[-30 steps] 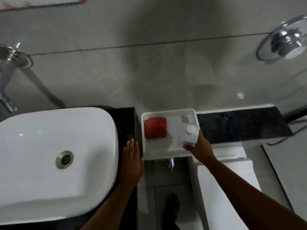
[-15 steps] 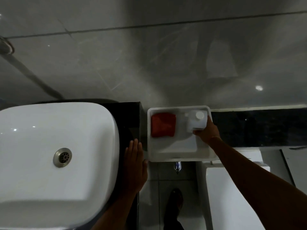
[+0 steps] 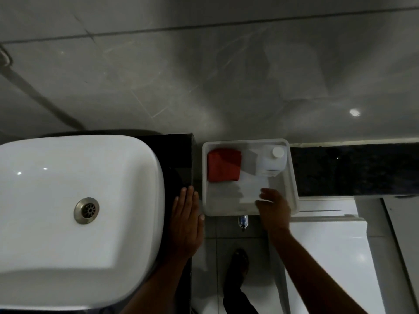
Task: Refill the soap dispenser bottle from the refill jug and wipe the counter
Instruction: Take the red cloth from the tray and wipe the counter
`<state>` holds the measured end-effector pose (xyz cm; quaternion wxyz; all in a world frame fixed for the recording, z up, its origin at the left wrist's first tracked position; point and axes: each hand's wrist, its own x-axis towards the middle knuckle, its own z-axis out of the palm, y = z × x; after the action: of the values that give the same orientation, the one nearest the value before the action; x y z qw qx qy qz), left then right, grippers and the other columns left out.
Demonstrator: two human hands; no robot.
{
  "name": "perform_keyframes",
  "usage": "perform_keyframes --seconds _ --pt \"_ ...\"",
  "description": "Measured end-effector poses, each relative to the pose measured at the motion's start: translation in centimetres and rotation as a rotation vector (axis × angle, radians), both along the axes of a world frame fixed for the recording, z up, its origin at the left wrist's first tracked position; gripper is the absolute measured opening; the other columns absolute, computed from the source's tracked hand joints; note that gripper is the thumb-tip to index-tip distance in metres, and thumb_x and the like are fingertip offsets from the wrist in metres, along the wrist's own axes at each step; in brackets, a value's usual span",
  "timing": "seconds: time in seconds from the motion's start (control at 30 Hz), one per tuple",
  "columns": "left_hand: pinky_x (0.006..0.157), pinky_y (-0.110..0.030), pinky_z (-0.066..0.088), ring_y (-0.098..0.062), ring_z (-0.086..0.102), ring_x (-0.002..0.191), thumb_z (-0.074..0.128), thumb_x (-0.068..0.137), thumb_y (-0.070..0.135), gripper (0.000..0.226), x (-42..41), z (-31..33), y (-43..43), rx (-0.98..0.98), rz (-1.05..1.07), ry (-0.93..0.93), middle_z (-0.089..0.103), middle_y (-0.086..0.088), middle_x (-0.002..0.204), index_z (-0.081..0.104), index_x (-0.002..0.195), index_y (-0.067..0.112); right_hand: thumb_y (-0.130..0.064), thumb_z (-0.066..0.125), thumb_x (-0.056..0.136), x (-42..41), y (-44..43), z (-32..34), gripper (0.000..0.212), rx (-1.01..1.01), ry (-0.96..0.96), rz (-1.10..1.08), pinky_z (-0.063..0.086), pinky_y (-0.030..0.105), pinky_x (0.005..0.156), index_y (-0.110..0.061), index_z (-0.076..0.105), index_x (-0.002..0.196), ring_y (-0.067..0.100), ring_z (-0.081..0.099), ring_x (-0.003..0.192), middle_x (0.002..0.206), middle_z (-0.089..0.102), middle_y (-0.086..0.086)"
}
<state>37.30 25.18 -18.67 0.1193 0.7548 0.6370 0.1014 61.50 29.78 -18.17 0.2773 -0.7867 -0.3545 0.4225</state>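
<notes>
A white refill jug (image 3: pixel 273 162) with a white cap stands in the far right corner of a white plastic tub (image 3: pixel 292 177). A folded red cloth (image 3: pixel 224 165) lies in the tub's far left part. My right hand (image 3: pixel 273 208) hovers over the tub's near right edge, fingers apart, holding nothing, well short of the jug. My left hand (image 3: pixel 187 219) lies flat, palm down, on the black counter (image 3: pixel 179 155) beside the white basin (image 3: pixel 74 214). No soap dispenser bottle is visible.
A round metal drain (image 3: pixel 86 210) sits in the basin. A dark stone ledge (image 3: pixel 353 169) runs right of the tub along the grey tiled wall. A white cistern lid (image 3: pixel 328 257) lies below it. My shoe (image 3: pixel 237 266) stands on the floor tiles.
My right hand has let go of the jug, which now stands in the tub's far right corner, and has drawn back toward the near edge. My left hand stays on the counter.
</notes>
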Motion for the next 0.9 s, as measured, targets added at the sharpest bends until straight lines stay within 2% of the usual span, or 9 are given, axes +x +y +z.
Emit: perform_keyframes --seconds 0.07,0.17,0.3,0.37,0.53,0.6,0.73,0.8,0.9 --pt "0.125 -0.049 0.019 -0.034 0.023 0.153 0.035 0.098 0.026 0.059 0.0 0.1 0.0 0.003 -0.007 -0.007 0.029 -0.018 0.161 0.032 0.151 0.001 -0.014 0.067 0.090 -2.4 0.0 -0.8 0.035 0.024 0.041 0.152 0.056 0.026 0.086 -0.025 0.059 0.122 0.004 0.062 0.100 0.122 0.065 -0.003" --pt "0.124 -0.047 0.019 -0.035 0.027 0.151 0.033 0.098 0.027 0.059 0.2 0.2 0.2 -0.002 0.016 0.015 0.031 -0.020 0.160 0.029 0.150 0.001 -0.019 0.066 0.090 -4.8 3.2 -2.3 0.047 0.119 -0.170 0.442 0.048 0.042 0.106 -0.026 0.050 0.134 0.020 0.054 0.124 0.135 0.058 0.001" --pt "0.123 -0.051 0.021 -0.039 0.028 0.150 0.036 0.099 0.028 0.059 0.2 0.1 0.1 -0.001 -0.015 0.019 0.031 -0.022 0.159 0.029 0.150 -0.001 -0.018 0.061 0.092 -5.2 8.6 -4.7 0.072 0.106 -0.506 0.910 0.030 0.050 0.118 -0.025 0.023 0.153 0.031 0.017 0.150 0.162 0.022 0.004" --pt "0.122 -0.052 0.024 -0.040 0.028 0.149 0.039 0.099 0.026 0.059 0.1 -0.2 0.0 0.013 -0.027 0.019 0.032 -0.024 0.158 0.031 0.150 -0.003 -0.021 0.060 0.094 -5.0 10.1 -5.8 0.076 0.102 -0.676 1.070 0.028 0.052 0.119 -0.021 0.015 0.155 0.036 0.015 0.149 0.163 0.015 0.009" --pt "0.122 -0.054 0.026 -0.041 0.030 0.148 0.042 0.098 0.023 0.057 0.3 0.1 0.0 0.054 -0.019 0.008 0.035 -0.025 0.157 0.037 0.148 -0.005 -0.020 0.064 0.093 -5.2 12.4 -6.2 0.079 0.162 -0.920 1.285 0.053 0.045 0.094 -0.011 0.013 0.153 0.038 0.045 0.128 0.149 0.031 0.021" --pt "0.122 -0.053 0.026 -0.040 0.029 0.149 0.042 0.098 0.023 0.057 0.2 0.2 0.0 0.050 -0.027 0.001 0.034 -0.025 0.157 0.036 0.148 -0.005 -0.017 0.062 0.093 -5.8 13.3 -6.0 0.070 0.204 -0.954 1.291 0.055 0.045 0.087 -0.008 0.022 0.150 0.037 0.051 0.120 0.143 0.038 0.021" --pt "0.123 -0.052 0.023 -0.040 0.028 0.149 0.040 0.099 0.024 0.057 0.1 -0.5 -0.1 0.045 -0.032 -0.001 0.034 -0.024 0.158 0.036 0.148 -0.004 -0.020 0.065 0.092 -6.8 14.4 -5.6 0.054 0.172 -0.837 1.136 0.052 0.046 0.096 -0.013 0.040 0.140 0.035 0.056 0.119 0.135 0.051 0.016" --pt "0.124 -0.050 0.021 -0.039 0.027 0.150 0.039 0.100 0.024 0.057 0.0 -0.5 -0.1 0.024 -0.036 0.022 0.033 -0.023 0.159 0.036 0.149 -0.004 -0.028 0.061 0.095 -6.8 14.1 -4.9 0.038 0.138 -0.678 0.930 0.051 0.043 0.095 -0.017 0.052 0.130 0.030 0.062 0.110 0.123 0.063 0.011" --pt "0.125 -0.049 0.019 -0.036 0.021 0.151 0.038 0.100 0.027 0.059 0.1 0.5 0.2 -0.044 -0.038 0.058 0.030 -0.021 0.160 0.034 0.151 -0.002 -0.036 0.062 0.093 -5.9 11.4 -2.3 0.029 0.134 -0.279 0.541 0.047 0.036 0.096 -0.021 0.062 0.117 0.016 0.061 0.099 0.107 0.068 0.002"
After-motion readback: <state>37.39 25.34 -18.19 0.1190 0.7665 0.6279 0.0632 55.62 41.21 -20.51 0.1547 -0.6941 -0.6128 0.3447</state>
